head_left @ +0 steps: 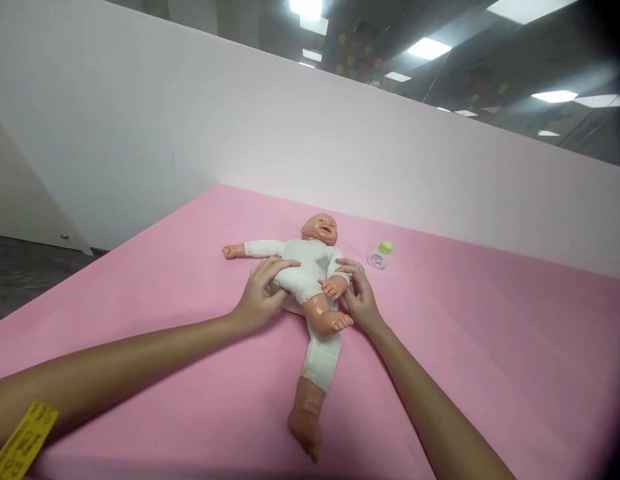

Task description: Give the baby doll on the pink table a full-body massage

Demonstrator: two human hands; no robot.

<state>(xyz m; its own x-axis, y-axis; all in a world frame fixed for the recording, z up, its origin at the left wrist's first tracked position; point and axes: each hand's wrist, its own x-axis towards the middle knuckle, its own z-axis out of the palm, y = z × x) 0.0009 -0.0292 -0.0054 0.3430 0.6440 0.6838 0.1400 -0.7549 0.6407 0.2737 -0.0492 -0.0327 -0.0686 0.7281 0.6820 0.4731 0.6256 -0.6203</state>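
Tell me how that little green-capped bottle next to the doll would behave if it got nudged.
The bottle seems to lie on its side on the pink mat, so it would probably roll rather than tip. It looks small and plastic, so likely light and not fragile. The soft-looking mat may slow any rolling.

Two bare forearms come in from the bottom of the view, with no sleeves, watch or rings visible. The left hand [260,297] and right hand [361,297] are uncovered, with slim fingers [283,264] and short, unpainted nails. A yellow paper band [25,443] with dark printed lettering, too blurred to read, shows at the left arm near the frame's lower corner.
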